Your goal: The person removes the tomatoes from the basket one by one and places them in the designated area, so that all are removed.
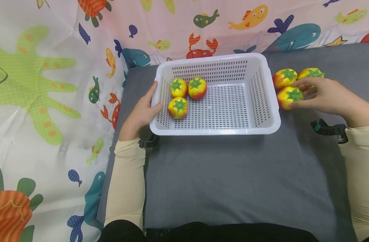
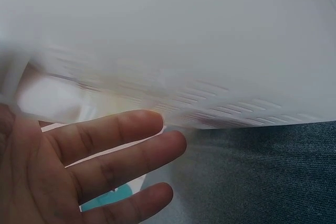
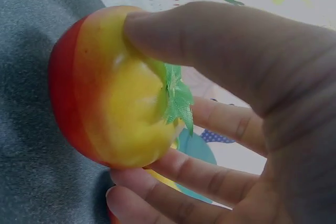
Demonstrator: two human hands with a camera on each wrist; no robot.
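A white slotted plastic basket stands on the grey cloth, with three yellow-and-red toy tomatoes inside its left end. My left hand holds the basket's left rim, its thumb over the edge; in the left wrist view, several straight fingers show beneath the basket wall. Just outside the basket's right end, my right hand grips the nearest toy tomato between thumb and fingers. Two more toy tomatoes sit directly behind it, one partly covered by the fingers.
A grey cloth covers the table. A sea-animal curtain hangs along the back and left edges. Dark wrist straps are on both arms. The person's dark clothing lies along the near edge.
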